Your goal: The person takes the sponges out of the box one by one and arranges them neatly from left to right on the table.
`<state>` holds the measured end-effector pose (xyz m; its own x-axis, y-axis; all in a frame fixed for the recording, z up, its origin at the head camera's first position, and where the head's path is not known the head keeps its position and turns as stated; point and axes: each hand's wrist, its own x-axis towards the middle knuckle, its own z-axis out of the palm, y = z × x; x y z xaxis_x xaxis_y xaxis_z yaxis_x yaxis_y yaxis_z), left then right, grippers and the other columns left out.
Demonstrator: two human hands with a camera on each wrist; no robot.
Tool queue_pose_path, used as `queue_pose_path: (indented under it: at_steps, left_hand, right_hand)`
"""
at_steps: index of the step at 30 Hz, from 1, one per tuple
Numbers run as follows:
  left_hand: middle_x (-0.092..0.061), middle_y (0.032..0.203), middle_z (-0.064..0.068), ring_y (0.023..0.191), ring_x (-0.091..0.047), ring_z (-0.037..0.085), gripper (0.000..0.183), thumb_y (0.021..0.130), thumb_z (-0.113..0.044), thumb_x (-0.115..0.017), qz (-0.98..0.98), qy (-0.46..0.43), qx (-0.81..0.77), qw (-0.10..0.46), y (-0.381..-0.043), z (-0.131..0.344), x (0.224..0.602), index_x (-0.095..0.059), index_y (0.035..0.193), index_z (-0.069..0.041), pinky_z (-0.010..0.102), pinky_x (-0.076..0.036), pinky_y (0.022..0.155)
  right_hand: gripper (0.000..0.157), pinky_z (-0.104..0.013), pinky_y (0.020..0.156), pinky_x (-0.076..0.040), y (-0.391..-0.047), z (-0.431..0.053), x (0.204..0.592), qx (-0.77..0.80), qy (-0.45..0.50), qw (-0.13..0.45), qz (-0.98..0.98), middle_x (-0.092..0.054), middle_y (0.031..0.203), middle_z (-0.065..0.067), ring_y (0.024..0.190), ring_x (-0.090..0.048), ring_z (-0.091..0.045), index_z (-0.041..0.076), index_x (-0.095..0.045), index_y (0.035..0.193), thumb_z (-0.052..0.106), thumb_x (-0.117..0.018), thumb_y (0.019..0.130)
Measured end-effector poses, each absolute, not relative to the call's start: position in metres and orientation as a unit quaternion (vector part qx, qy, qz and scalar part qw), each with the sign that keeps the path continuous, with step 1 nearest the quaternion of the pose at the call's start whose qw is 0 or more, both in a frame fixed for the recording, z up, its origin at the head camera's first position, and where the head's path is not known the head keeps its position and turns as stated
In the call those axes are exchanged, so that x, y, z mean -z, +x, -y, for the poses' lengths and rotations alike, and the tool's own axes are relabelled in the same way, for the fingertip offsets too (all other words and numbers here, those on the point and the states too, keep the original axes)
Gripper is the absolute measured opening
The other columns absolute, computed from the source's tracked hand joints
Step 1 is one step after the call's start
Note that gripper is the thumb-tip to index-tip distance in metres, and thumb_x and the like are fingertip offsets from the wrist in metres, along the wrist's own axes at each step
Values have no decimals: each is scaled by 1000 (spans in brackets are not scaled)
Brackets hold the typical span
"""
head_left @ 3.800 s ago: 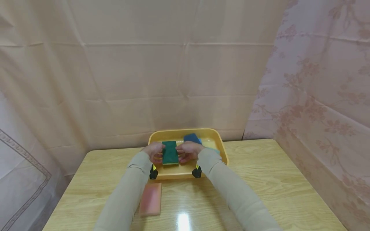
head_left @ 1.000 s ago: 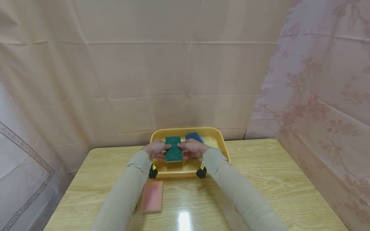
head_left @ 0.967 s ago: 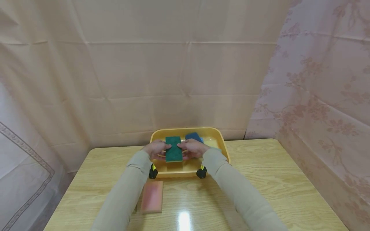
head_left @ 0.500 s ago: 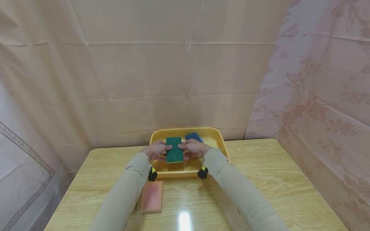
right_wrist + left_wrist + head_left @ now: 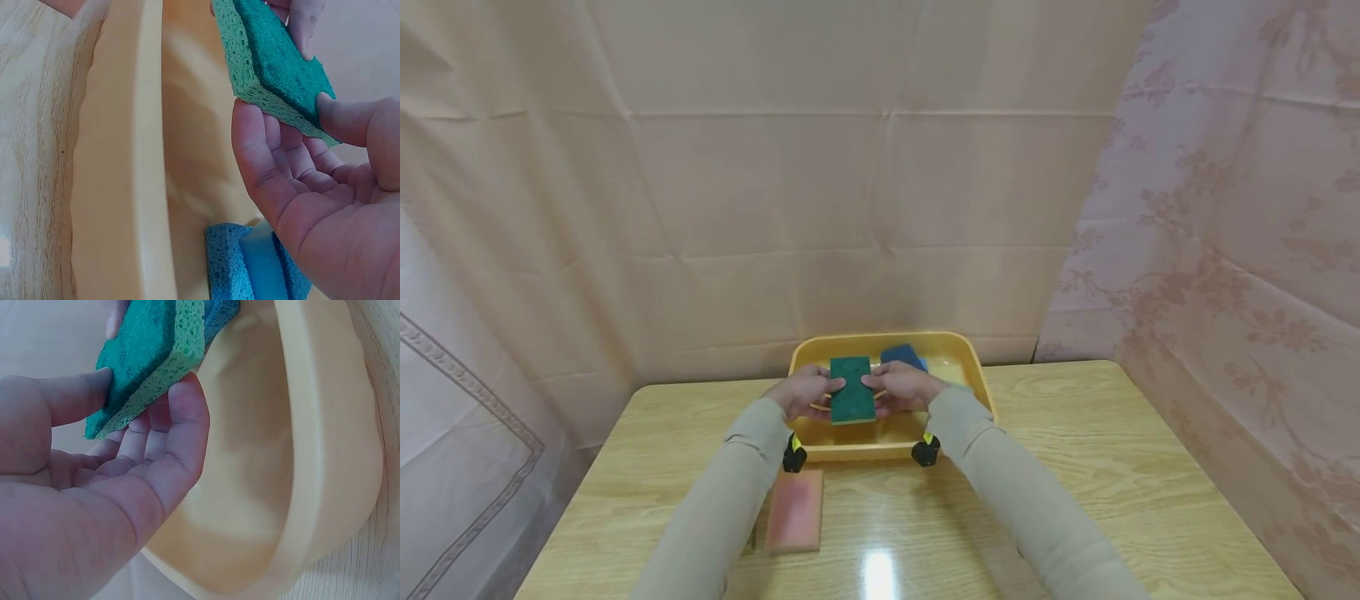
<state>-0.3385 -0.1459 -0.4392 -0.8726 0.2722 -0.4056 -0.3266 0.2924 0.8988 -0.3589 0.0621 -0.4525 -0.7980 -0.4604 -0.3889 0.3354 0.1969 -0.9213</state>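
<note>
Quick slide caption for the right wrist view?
Right hand and left hand hold a green sponge over the yellow tray, a blue sponge inside.

Long, plain beige sleeves [image 5: 718, 504] here, creased near the cuffs [image 5: 766, 421]! And black wrist cameras [image 5: 926, 452], each showing a yellow patch [image 5: 929, 437].

A wood-grained table [image 5: 1120, 450] bears a yellow tray [image 5: 859, 453] near its back edge and, in front, a pink sponge [image 5: 796, 512].

Soft light, faint shadows, glare on tabletop [image 5: 1060, 450]
</note>
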Motion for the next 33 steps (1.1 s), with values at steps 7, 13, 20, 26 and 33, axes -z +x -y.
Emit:
queue_pose_path:
  at_steps: [7,13,20,26,33]
  left_hand:
    - [-62,113,18,95,-66,26,30,107,-18,-52,-769,-12,-591,244,-331,143,435,-53,125,7,43,-59,84]
    - [-60,114,18,95,-66,27,30,107,-17,-52,-771,-11,-590,239,-325,141,432,-51,126,6,44,-59,84]
    - [-62,112,18,93,-67,27,29,108,-17,-51,-768,-8,-597,229,-320,137,432,-52,125,7,44,-59,84]
    - [-62,115,20,93,-67,27,31,107,-16,-54,-766,-15,-602,223,-318,134,433,-50,127,7,45,-59,83]
    - [-62,114,20,92,-67,27,31,107,-16,-54,-763,-7,-607,221,-310,132,435,-47,127,6,43,-60,81]
  right_hand:
    - [36,-35,72,-61,-353,-66,450,626,-54,309,-714,-62,122,-21,87,-70,-27,-7,-51,132,18,-54,107]
    - [32,-31,67,-60,-349,-67,450,626,-55,301,-717,-63,120,-20,83,-70,-25,-5,-52,127,19,-55,107]
    - [32,-29,65,-58,-344,-70,447,628,-62,299,-716,-63,119,-20,80,-69,-23,-5,-50,128,18,-54,107]
    - [33,-30,67,-59,-340,-73,447,625,-57,298,-720,-64,119,-20,80,-69,-22,-5,-50,128,20,-54,107]
    - [36,-35,72,-61,-334,-79,448,629,-58,301,-715,-63,120,-20,84,-71,-25,-4,-50,132,21,-54,107]
